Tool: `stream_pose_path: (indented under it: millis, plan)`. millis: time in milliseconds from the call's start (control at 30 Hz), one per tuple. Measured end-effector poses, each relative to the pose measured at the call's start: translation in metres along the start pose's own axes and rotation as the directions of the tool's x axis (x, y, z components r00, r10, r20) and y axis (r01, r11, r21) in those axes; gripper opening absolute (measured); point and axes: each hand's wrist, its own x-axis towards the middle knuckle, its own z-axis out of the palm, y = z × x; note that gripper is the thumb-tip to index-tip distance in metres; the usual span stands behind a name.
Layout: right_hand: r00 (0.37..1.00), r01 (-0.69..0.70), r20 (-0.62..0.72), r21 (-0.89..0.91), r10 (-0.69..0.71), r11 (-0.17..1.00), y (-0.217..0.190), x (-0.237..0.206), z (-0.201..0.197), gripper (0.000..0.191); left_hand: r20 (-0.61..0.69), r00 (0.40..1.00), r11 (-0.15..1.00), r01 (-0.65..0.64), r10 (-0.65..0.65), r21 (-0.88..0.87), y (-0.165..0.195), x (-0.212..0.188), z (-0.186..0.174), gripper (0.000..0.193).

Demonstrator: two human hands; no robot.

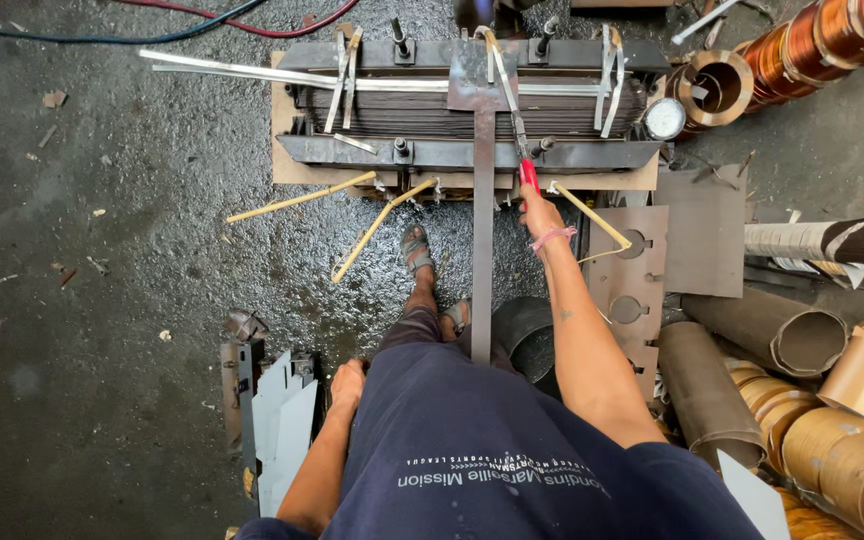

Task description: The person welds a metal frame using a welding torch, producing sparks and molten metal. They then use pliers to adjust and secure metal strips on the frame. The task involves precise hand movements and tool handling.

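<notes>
- Far left: wet dark floor (102,300), scattered with small scraps too tiny to identify; blue and red cables (202,15) cut off by the top edge.
- Low left: stack of pale metal sheets (277,425) standing on edge, lower ends hidden behind the arm.
- Left hand (347,385) resting down at the knee, just beside those sheets; fingers curled over and out of sight, so cannot tell whether clenched or released.
- Centre: two sandalled feet (417,250) on the floor, one partly hidden behind the long flat metal bar (482,250) running up from the lap to the laminated steel core (467,110).
- Core lying on a board, clamped between dark steel channels, with pale straps (342,65) looped over it and yellowish strips (302,197) jutting out in front.
- Right hand (540,212) stretched forward, grip clenched on red-handled pliers (524,165); tool tip up at the core's front channel, exact contact hard to make out.
- Right of that: brown cut-out plates (642,260) flat on the floor, a round dial gauge (665,118) beside the core.
- Far right: cardboard tubes (752,340) lying open-ended, insides dark; copper wire coils (832,40) cut off by the frame corner.
</notes>
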Motion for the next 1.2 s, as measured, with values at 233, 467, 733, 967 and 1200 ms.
stream_pose_path:
  millis: [233, 467, 733, 967, 1200]
  plan:
    - [0.999, 0.015, 0.028, 0.055, -0.016, 0.998, 0.000, -0.007, 0.006, 0.066, -0.015, 1.000, 1.000, 0.014, -0.014, 0.003, -0.008, -0.002, 0.002, 0.037]
    - [1.000, 0.014, 0.000, 0.013, -0.014, 1.000, -0.001, -0.012, 0.010, 0.064, -0.020, 0.999, 0.999, 0.028, -0.028, 0.029, -0.010, -0.001, 0.002, 0.036]
    - [1.000, 0.016, 0.000, 0.023, -0.016, 1.000, 0.003, -0.014, 0.012, 0.066, 0.000, 0.999, 0.999, 0.040, -0.040, 0.007, -0.015, -0.002, 0.002, 0.037]
    - [1.000, -0.006, -0.008, -0.032, 0.006, 0.999, 0.006, -0.013, 0.014, 0.065, -0.022, 0.999, 1.000, 0.025, -0.026, -0.011, -0.016, -0.004, 0.003, 0.037]
    - [1.000, -0.001, -0.018, -0.047, 0.000, 0.999, 0.007, -0.014, 0.013, 0.065, -0.022, 0.999, 1.000, 0.029, -0.029, -0.001, -0.016, -0.005, 0.003, 0.036]
